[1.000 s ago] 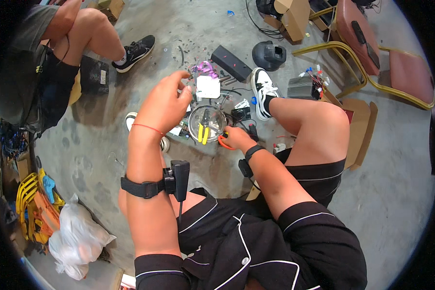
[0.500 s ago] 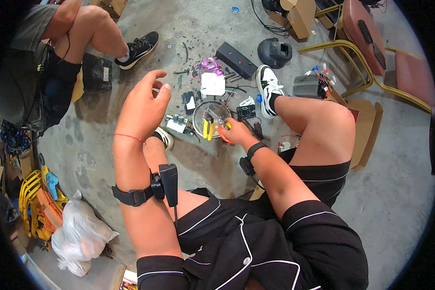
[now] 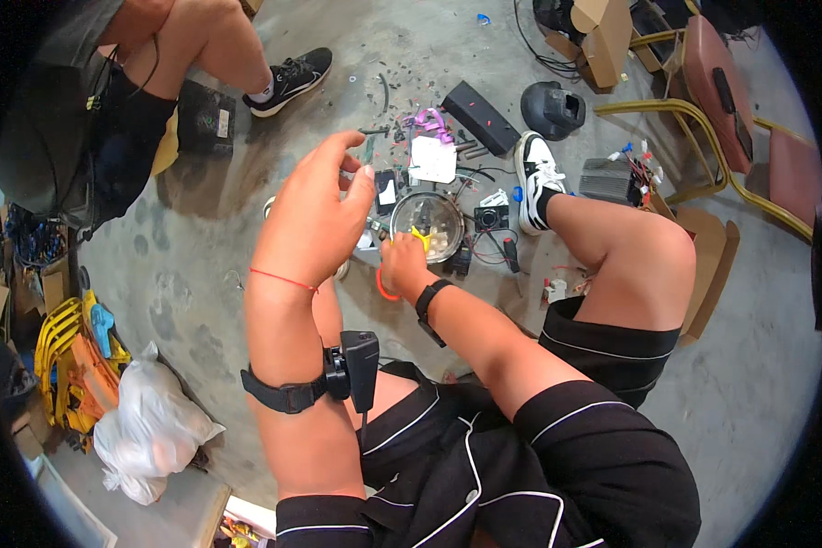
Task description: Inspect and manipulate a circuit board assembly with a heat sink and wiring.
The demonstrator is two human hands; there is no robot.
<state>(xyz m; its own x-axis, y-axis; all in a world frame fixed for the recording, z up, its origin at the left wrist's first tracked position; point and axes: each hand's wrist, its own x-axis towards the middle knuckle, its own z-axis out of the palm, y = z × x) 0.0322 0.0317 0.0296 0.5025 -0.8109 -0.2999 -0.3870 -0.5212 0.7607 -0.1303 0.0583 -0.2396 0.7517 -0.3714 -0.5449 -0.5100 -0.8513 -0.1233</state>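
Observation:
My left hand is raised in front of me, fingers loosely bent and thumb apart, with nothing visible in it. Lower and further right, my right hand is closed at the near-left rim of a round clear bowl. An orange loop-shaped handle sticks out below its fingers; the rest of that tool is hidden. Against the fingertips shows a yellow-handled tool, mostly covered by the hand. Small pale pieces lie in the bowl.
Beyond the bowl lie a white sheet, a purple coil, a long black box and scattered scraps. A finned metal unit with wires sits right, near chairs. Another person's shoe is at far left; a white bag lies nearer.
My right hand has moved left across the bowl to its near-left rim, carrying the orange-handled tool. The yellow handles are now mostly covered. The view has shifted a little; my left hand keeps its pose.

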